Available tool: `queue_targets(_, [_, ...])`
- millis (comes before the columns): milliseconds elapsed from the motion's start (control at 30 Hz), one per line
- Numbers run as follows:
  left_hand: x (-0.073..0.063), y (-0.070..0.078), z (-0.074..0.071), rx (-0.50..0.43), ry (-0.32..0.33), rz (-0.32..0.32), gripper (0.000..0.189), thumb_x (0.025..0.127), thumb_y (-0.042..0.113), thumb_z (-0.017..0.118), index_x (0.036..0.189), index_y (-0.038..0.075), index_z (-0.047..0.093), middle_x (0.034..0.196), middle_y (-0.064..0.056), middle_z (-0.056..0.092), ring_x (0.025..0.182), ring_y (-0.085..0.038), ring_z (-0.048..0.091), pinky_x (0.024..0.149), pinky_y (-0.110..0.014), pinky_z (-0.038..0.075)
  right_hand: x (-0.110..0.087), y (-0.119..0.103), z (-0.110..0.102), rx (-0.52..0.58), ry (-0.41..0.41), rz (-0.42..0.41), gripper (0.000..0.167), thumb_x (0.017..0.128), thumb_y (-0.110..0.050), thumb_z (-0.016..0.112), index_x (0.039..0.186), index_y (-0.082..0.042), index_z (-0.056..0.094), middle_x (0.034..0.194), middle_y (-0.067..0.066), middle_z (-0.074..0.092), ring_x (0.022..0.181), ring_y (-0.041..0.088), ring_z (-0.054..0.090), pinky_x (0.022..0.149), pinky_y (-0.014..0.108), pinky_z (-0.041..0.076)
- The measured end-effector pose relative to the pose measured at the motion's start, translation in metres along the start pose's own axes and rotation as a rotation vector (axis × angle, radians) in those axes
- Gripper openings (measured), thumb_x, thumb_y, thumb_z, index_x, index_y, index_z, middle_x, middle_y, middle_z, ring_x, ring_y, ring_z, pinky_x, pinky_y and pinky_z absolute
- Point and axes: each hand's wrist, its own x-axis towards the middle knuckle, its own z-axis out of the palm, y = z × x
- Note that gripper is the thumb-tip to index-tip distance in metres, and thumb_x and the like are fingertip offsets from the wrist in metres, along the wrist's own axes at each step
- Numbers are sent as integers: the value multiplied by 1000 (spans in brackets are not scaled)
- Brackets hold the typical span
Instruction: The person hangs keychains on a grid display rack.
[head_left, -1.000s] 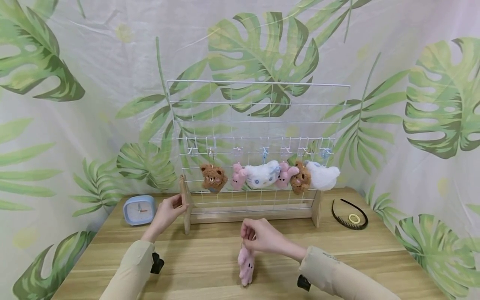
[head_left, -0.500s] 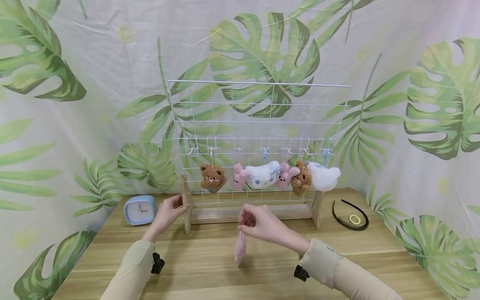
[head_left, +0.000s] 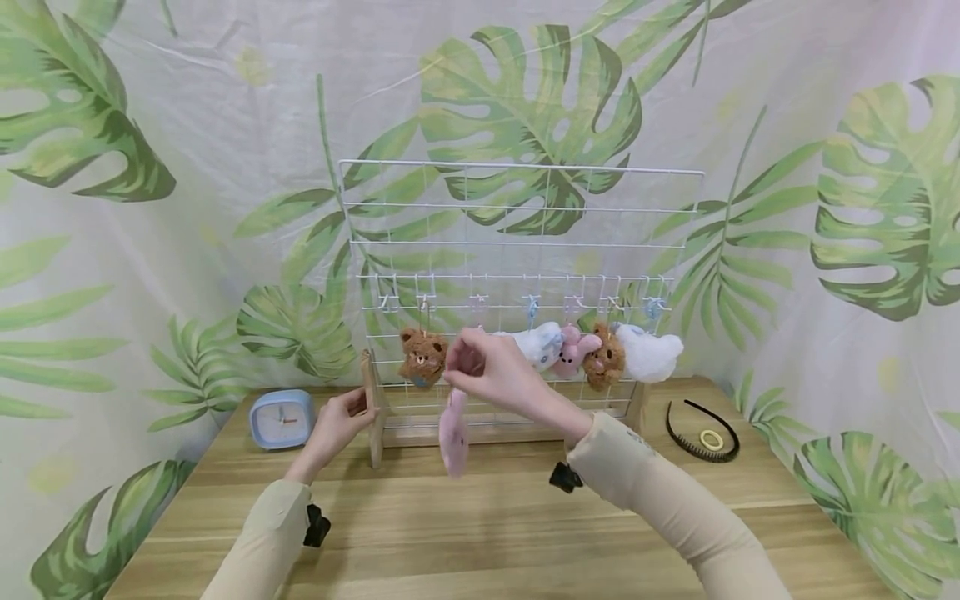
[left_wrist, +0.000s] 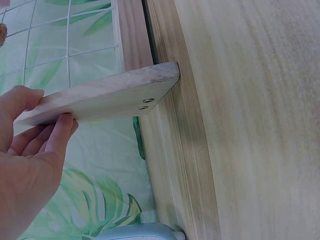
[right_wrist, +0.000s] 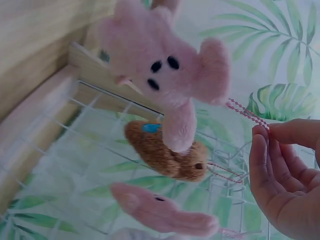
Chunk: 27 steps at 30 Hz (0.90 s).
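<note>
A pink plush rabbit keychain (head_left: 453, 437) with long ears dangles from my right hand (head_left: 498, 367), in front of the left part of a white wire grid rack (head_left: 517, 170). In the right wrist view, thumb and fingertips pinch its pink bead chain (right_wrist: 250, 115). My left hand (head_left: 337, 422) grips the rack's left wooden post (left_wrist: 110, 92), thumb on one face and fingers on the other. Behind the rabbit hangs a brown bear plush (head_left: 423, 358), and the right hand hides another pink plush in the head view. A bare hook (head_left: 386, 302) sits at the row's left end.
Farther right on the hooks hang a white plush (head_left: 542, 344), a pink one (head_left: 573, 350), a brown bear (head_left: 604, 358) and another white plush (head_left: 652, 354). A blue clock (head_left: 282, 418) stands left. A black headband (head_left: 705, 454) and yellow ring (head_left: 711, 439) lie right.
My right hand has lifted the pink rabbit keychain from low over the table, up and leftward toward the rack. The left hand has stayed on the post.
</note>
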Motion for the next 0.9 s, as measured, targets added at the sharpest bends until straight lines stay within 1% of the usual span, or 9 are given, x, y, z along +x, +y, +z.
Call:
queue_targets(200, [-1,-3,0,-8,-2,-16,52,100,14,58,144,-9,44,137,-30,57,127,-43,57,98,-46,56,39,-10,1,-23,10,18,8,90,-7,71,94,-5,64,88,9,74,75,11,70,69,15,57])
queue_targets(333, [-1,-3,0,-10,9,-10,51,99,13,59,143,-10,46,136,-30,58,126,-43,58,98,-46,56,62,-17,1,-49,3,8,6,91,-7,70,95,-5,66,88,9,75,76,13,70,68,14,55])
queue_targets(467, [1,-2,-1,-12,18,1,51,98,12,59,142,-10,47,135,-30,59,126,-42,59,99,-46,55,82,-22,1,-89,-1,-5,3,92,-7,68,95,-5,69,88,7,75,75,11,69,67,13,53])
queue_targets(700, [2,-5,0,-27,25,6,48,98,11,59,141,-9,49,133,-30,60,125,-42,59,98,-45,56,110,-24,4,-137,-17,31,6,92,-7,67,94,-6,73,89,6,75,74,10,67,69,12,53])
queue_targets(900, [1,-6,0,-20,23,9,48,98,10,59,142,-8,49,133,-30,60,125,-41,60,97,-44,57,124,-18,10,-160,-31,56,6,92,-7,66,94,-6,72,92,6,75,80,12,70,74,13,54])
